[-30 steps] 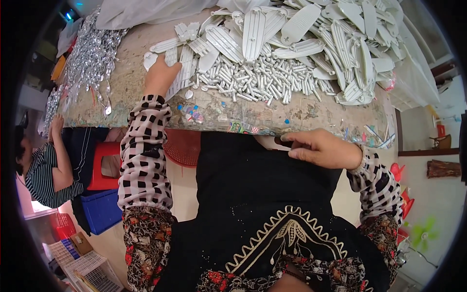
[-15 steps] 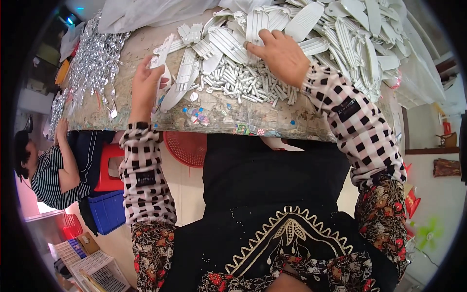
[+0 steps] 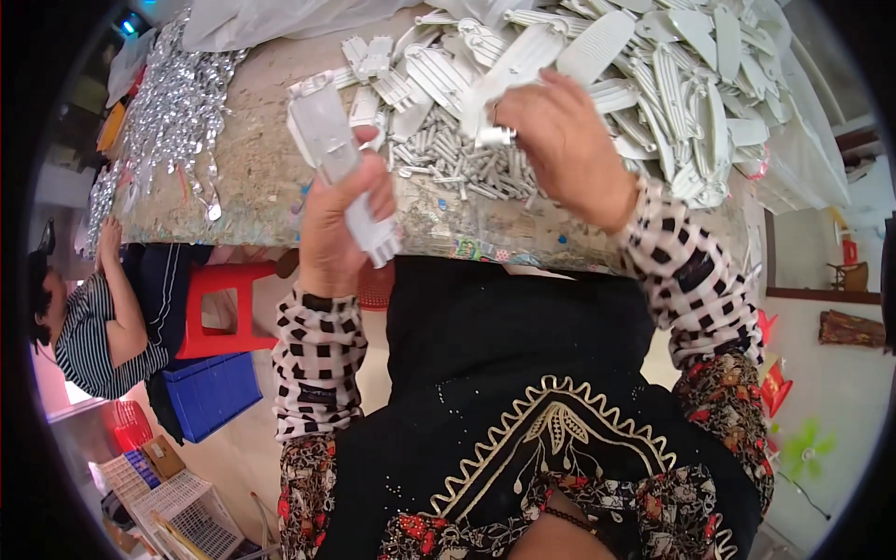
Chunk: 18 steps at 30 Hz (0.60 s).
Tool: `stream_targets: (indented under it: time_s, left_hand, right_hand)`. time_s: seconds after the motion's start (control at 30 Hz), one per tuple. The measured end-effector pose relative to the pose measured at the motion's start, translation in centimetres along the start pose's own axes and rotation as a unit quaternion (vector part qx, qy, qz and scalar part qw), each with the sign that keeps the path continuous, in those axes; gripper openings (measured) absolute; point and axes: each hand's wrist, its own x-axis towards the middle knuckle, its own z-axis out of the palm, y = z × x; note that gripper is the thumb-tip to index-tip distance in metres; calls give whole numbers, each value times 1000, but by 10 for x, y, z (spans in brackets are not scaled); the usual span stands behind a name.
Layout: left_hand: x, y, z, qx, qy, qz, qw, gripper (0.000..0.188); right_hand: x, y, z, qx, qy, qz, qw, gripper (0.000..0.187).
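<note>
My left hand (image 3: 341, 219) is closed around a long flat white plastic piece (image 3: 322, 121), raised at the table's front edge. Its lower end, with small prongs, sticks out below the fingers. My right hand (image 3: 574, 145) has its fingers curled on another long white plastic piece (image 3: 518, 67) with a rounded outline, blurred by motion. Part of that piece is hidden behind the fingers. Between my hands lies a heap of small grey-white pins (image 3: 467, 168). Behind it spreads a big pile of ribbed, round-ended white plastic pieces (image 3: 653, 84).
The worn table (image 3: 252, 187) carries shiny silver strands (image 3: 173, 121) at its left. A clear plastic sheet (image 3: 280, 23) lies along the far side. On the left another person (image 3: 103, 327) sits by a red stool (image 3: 229, 308) and a blue crate (image 3: 215, 392).
My left hand has lifted its white piece and moved right and nearer to me. My right hand has drawn a white piece off the pile and come slightly right and nearer.
</note>
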Motion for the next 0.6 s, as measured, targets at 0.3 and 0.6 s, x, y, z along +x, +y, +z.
stream_targets:
  time_s: [0.3, 0.6]
  left_hand:
    - [39, -49, 80, 98, -6, 28, 995, 36]
    - [64, -76, 102, 99, 68, -32, 992, 33]
  right_hand:
    - [-33, -20, -45, 428, -187, 353, 811, 21]
    - [-64, -16, -42, 479, -85, 511, 708, 37]
